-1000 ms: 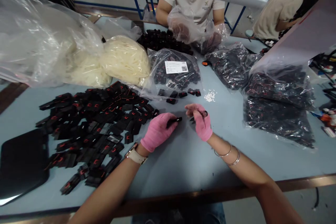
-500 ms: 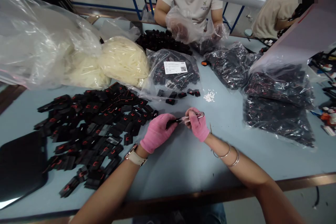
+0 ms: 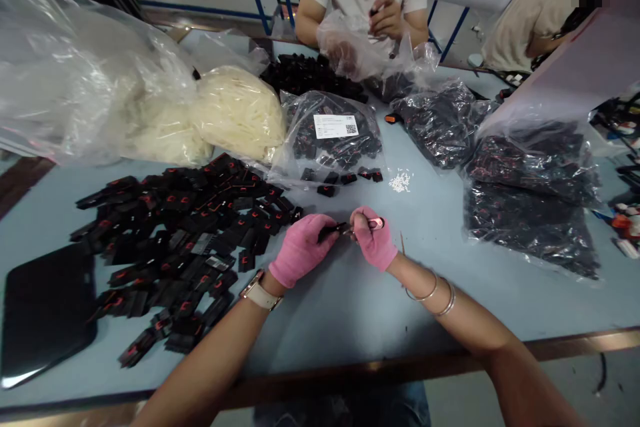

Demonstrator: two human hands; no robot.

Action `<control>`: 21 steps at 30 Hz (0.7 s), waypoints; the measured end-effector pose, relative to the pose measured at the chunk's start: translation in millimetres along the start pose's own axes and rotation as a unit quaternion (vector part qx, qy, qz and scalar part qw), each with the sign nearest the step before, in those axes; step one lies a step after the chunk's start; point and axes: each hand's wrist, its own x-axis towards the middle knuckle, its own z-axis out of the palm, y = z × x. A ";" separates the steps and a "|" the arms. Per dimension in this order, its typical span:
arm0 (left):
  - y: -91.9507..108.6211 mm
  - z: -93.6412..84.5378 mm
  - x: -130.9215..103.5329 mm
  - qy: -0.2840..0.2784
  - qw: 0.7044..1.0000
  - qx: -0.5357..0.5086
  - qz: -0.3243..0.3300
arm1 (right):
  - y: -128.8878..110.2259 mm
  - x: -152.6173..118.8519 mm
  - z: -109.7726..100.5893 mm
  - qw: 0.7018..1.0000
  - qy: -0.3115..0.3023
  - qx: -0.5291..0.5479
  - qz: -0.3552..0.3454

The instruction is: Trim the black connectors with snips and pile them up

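Over the middle of the table, my left hand in a pink glove is closed on a small black part. Facing it, my right hand, also pink-gloved with bare fingertips, grips a small metal tool whose tip meets the black part. The fingers partly hide both things. Left of my hands lies a wide heap of black connectors with red bits. Beyond my right hand is a little pile of white pieces.
Bags of black parts stand at the right, a labelled bag at centre back. Bags of cream pieces are back left, a black tray at front left. A person sits opposite, another at far right.
The tool in my right hand has tilted and its tip has moved closer to the black part. Across the table, the person's hand has risen above the clear bag, holding something small and dark.
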 end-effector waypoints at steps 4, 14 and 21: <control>-0.9 1.0 -0.5 0.002 1.000 0.008 0.004 | 0.4 -1.6 1.0 1.000 -0.003 -0.019 -0.019; 0.6 1.6 0.3 0.004 1.000 -0.007 -0.005 | -0.2 0.9 -0.8 0.994 0.024 0.074 0.076; -0.6 0.3 0.0 0.004 1.000 -0.001 0.002 | 1.9 5.0 3.1 0.993 0.011 0.074 0.094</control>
